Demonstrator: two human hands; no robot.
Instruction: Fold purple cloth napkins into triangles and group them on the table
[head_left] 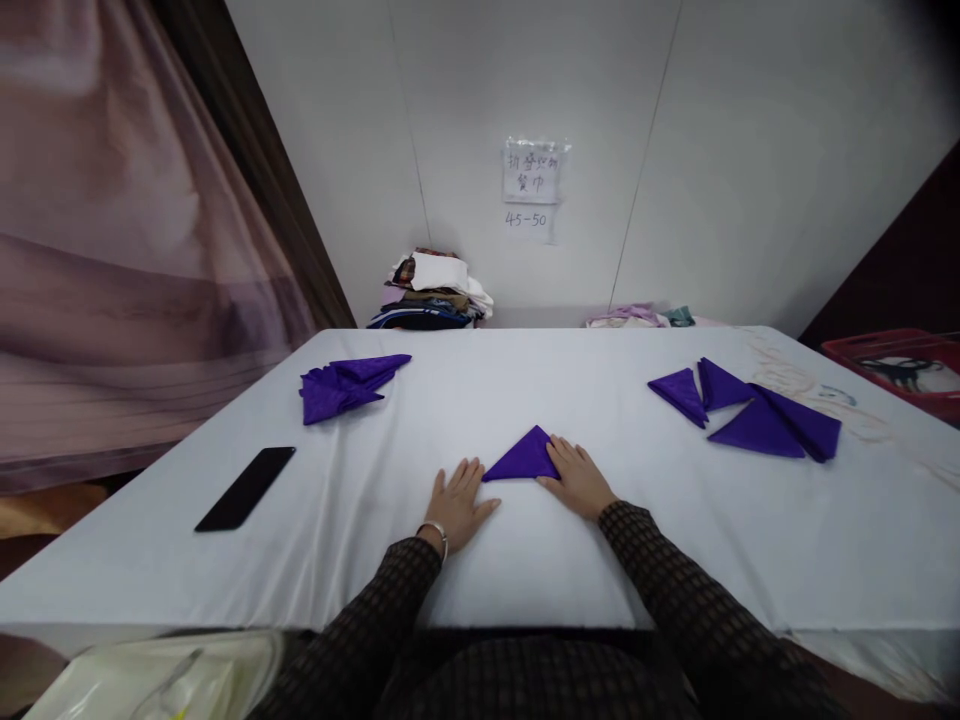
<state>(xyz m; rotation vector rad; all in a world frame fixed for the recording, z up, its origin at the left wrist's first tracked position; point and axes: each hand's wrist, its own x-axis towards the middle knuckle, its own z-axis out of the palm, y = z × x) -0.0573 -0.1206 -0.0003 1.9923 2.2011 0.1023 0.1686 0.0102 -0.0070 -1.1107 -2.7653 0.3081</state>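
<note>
A purple cloth napkin folded into a small triangle (pixel 523 458) lies flat on the white tablecloth (pixel 480 400) right in front of me. My left hand (pixel 459 504) rests flat on the cloth, fingers spread, its fingertips at the triangle's left corner. My right hand (pixel 576 478) lies flat too, fingers stretched out against the triangle's right edge. Neither hand grips anything. Both forearms wear dark checked sleeves, and a bracelet sits on my left wrist.
A loose heap of purple napkins (pixel 346 385) lies at the far left. Several folded purple triangles (pixel 750 410) lie at the right. A black phone (pixel 246 487) lies near the left edge. Stacked fabrics (pixel 435 290) sit behind the table, a red crate (pixel 900 368) at far right.
</note>
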